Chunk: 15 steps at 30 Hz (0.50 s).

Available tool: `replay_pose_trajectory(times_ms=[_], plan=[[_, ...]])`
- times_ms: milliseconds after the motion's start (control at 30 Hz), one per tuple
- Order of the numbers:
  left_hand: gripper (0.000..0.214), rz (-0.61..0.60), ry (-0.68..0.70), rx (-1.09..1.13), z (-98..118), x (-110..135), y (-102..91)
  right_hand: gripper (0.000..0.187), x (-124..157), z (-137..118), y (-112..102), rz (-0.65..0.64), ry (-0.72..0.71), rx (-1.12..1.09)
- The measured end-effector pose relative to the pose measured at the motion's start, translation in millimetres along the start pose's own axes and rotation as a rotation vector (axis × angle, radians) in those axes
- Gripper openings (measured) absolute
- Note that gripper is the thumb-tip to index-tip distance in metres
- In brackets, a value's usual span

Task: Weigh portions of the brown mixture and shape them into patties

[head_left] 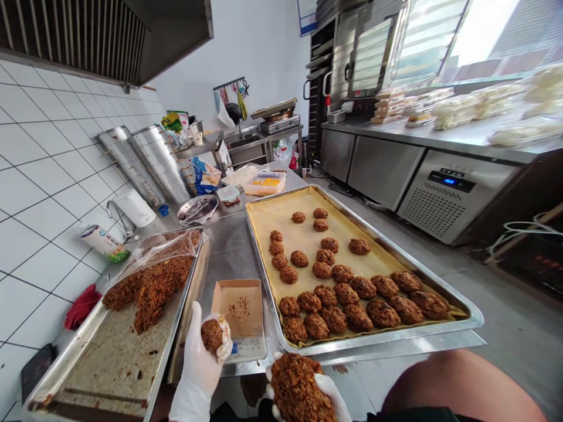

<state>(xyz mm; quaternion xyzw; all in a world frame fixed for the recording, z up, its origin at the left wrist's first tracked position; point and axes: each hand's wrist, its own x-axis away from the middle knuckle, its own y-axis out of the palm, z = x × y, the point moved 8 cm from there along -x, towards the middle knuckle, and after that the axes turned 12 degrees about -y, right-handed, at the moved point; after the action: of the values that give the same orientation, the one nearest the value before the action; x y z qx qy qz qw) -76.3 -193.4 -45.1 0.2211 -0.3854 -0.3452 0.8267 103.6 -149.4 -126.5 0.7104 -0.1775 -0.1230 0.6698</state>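
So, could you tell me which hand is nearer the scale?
The left hand: it holds a dough ball beside the left edge of the scale; the right hand, holding a clump, is off its front-right corner.

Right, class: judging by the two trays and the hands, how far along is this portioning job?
Done: over two dozen shaped balls sit on the lined tray. In hand: the left hand holds a rolled ball; the right hand holds a lump of mixture. Left: a heap of mixture on the other tray, and bare paper on the lined one.
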Motion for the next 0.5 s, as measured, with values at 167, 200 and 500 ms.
replay_pose_trajectory(times_ms=[167,200,500], plan=[[0.032,0.074,0.023,-0.124,0,7,-1.1,0.054,-1,1,-1,0.0,0.02,-0.002],[0.035,0.083,0.036,-0.164,2,8,-0.9,0.054,-1,1,-1,0.0,0.019,-0.002],[0.043,0.031,-0.015,0.004,-4,-2,4.6,0.049,-2,-7,8,-0.042,-0.023,0.184]])
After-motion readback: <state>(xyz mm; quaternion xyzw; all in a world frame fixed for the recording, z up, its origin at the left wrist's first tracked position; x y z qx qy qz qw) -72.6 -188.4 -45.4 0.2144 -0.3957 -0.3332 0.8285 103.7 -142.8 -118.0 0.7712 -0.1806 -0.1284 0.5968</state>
